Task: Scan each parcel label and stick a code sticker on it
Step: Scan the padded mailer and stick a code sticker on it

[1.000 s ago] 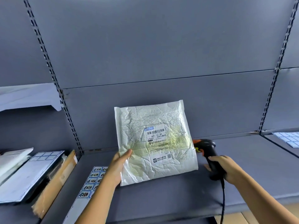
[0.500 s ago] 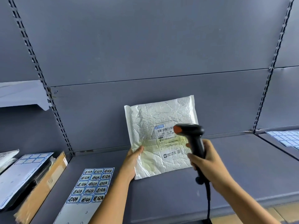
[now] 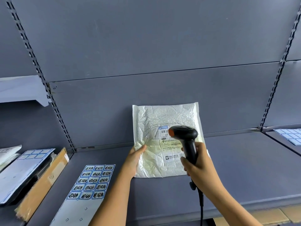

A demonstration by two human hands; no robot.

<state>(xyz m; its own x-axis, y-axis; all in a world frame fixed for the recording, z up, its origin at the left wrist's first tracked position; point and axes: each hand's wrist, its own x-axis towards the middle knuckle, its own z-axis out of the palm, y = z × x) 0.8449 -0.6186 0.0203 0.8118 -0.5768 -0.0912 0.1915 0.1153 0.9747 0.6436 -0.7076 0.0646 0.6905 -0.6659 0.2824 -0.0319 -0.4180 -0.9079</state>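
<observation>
Plastic this thin looks slack and a bit slippery. The parcel (image 3: pixel 162 118) is a crinkled white mailer, yellowish where the contents show through, and I'd judge it light and soft, best held by an edge. It stands on the shelf (image 3: pixel 244 163) between the two hands, tipped toward the back panel. The left hand (image 3: pixel 135 159) grips its left edge, thumb on the front. The right hand (image 3: pixel 200 167) is wrapped round the handle of the black scanner (image 3: pixel 184 132), its orange-tipped head just before the printed label (image 3: pixel 169 145). A sticker sheet (image 3: pixel 92 181) lies left of the left wrist.
</observation>
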